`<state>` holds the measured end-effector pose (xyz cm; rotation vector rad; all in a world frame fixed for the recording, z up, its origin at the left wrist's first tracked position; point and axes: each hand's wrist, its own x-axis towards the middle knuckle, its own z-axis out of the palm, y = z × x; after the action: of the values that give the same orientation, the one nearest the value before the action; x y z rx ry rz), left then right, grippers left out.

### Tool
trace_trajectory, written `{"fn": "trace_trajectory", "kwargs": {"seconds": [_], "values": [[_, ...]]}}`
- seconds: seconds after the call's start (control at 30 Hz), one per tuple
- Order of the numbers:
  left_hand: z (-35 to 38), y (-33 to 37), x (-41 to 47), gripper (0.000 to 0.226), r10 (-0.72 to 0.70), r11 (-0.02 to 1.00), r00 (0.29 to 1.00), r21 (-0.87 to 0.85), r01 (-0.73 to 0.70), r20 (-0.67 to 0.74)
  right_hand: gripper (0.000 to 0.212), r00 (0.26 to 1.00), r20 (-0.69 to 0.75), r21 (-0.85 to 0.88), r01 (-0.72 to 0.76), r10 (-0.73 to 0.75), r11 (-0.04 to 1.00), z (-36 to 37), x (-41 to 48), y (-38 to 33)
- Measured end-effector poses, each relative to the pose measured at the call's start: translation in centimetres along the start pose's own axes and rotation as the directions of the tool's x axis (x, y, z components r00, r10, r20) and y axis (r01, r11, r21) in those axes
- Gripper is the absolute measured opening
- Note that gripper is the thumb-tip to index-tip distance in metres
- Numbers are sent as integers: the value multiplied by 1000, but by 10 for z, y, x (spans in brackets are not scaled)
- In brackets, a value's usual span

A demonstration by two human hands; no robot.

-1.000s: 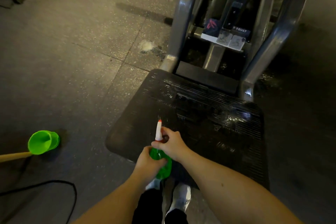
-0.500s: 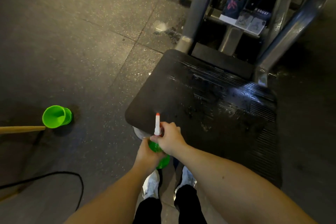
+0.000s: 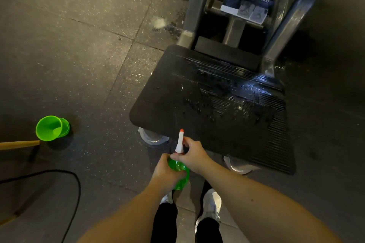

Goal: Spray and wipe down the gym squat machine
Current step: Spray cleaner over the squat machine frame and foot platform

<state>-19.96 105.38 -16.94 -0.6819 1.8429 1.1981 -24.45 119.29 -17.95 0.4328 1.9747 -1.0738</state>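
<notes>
Dark speckled rubber floor tiles (image 3: 79, 55) fill the head view, and on them stands the squat machine, with grey steel frame uprights (image 3: 197, 6) rising behind its black ribbed footplate (image 3: 217, 100). Wet patches and droplets shine across the right half of the plate. Just off the plate's near left corner, the translucent green plastic spray bottle (image 3: 180, 171) is held in the air above the floor, its white nozzle with a red tip (image 3: 180, 142) pointing toward the plate. The left hand (image 3: 166, 173) wraps around the bottle's body. The right hand (image 3: 194, 155) grips the nozzle's base at the bottle's neck. Well apart to the left on the floor lies a bright green plastic cup (image 3: 52, 128), a wooden handle (image 3: 19, 144) touching it, with a black cable (image 3: 59, 183) curving nearer. White shoes (image 3: 210, 207) show below the bottle.
</notes>
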Motion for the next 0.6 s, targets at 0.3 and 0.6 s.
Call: {"fn": "trace_trajectory", "kwargs": {"seconds": [0.3,0.6], "values": [[83,19,-16,58,59,989,994,128,-71,92,51,981,-190,-55,-54,42,997,-52,-38,71],[168,37,-45,54,122,966,973,200,-161,196,76,957,-284,263,16,62,965,-93,-81,149]]}}
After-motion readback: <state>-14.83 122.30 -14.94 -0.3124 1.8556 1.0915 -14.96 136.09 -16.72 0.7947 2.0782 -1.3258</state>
